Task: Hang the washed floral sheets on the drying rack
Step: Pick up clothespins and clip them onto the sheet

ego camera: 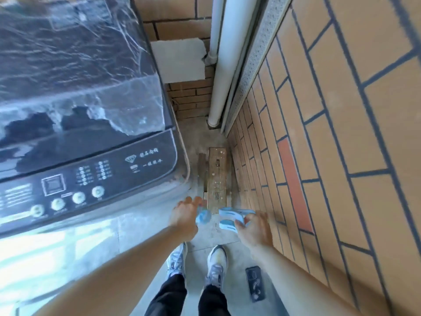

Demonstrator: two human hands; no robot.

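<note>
Washing machine (86, 137), wooden stool (217, 176), brick wall (341, 133)

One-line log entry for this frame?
left hand: holds light blue plastic clothes pegs | right hand: holds more pegs | dark top-loading washing machine: lid closed | sheets, rack: unseen

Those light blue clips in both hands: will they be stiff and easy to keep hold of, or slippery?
The light blue clips look like thin moulded plastic, so probably stiff and light. Their smooth sheen suggests they could slip. The right hand carries several loosely, so one may drop; the left hand holds fewer. Blur hides their exact shape.
</note>
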